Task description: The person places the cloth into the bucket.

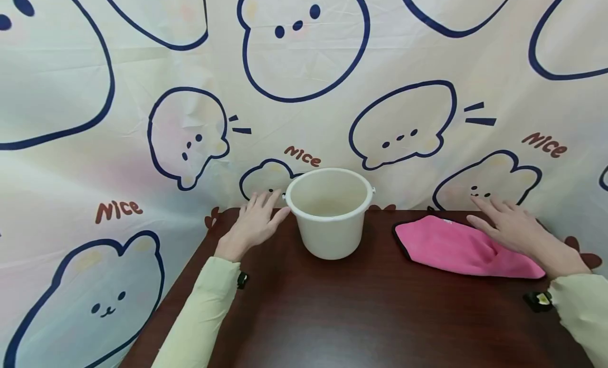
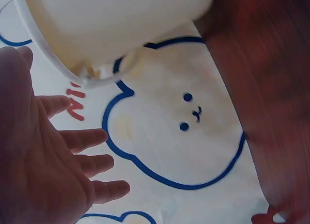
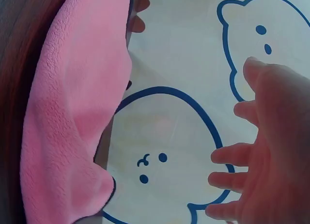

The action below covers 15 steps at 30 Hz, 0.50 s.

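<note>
**Both my hands extended over the table, near a bucket and a pink cloth**

My left hand [image 1: 254,224] is spread wide, its fingers straight and the thumb held apart from them. Just to its right stands a white bucket [image 1: 331,236], upright, its mouth facing up, on the dark brown table [image 1: 361,315]. My left thumb is very near the rim; I cannot tell whether it touches. A small lug [image 2: 86,77] projects from the rim beside this hand.

My right hand [image 1: 510,228] is likewise wide, its fingers extended and slightly separated. A pink cloth [image 1: 442,244] with dark edging lies on the table to its left and below it; the right wrist view shows the hand apart from the cloth and the fleecy texture of the fabric. The bucket is well to the left of this hand.

Beyond both hands rises a pale backdrop [image 1: 328,128] printed with blue-outlined animal figures and the word "Nice". Behind my hands, light green sleeves [image 1: 201,310] cover my forearms.
</note>
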Motion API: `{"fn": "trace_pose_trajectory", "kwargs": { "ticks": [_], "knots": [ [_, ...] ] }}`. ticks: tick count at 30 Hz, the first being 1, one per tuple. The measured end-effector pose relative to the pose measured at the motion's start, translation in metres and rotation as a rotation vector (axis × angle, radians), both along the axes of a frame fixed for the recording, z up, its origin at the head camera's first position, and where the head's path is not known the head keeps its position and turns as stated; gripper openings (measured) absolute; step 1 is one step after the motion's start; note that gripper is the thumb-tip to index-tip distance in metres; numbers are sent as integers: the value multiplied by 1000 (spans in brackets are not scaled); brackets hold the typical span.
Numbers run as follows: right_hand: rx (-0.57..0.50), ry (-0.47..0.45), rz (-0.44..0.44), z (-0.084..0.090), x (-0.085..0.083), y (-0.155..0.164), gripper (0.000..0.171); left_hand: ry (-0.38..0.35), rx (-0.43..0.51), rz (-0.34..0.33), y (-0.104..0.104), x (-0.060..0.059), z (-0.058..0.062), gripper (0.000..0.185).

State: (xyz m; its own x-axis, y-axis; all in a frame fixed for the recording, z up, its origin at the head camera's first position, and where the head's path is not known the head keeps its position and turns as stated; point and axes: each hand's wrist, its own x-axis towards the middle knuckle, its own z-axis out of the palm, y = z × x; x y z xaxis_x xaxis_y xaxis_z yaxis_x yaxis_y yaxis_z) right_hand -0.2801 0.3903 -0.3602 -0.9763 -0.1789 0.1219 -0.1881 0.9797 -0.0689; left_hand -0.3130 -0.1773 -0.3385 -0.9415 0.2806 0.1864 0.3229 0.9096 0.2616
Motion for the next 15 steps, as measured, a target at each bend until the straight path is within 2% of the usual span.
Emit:
{"fn": "trace_pose_trajectory", "kwargs": {
  "ticks": [7,11,15],
  "knots": [
    [-148,-57,-45,-10,1,2,80,14,72,-7,14,3,0,74],
    [-170,-61,-97,-17,4,5,85,36,125,-18,23,2,-2,73],
    [-168,-113,-162,-25,7,10,91,53,208,-24,32,0,-4,72]
  ]
}}
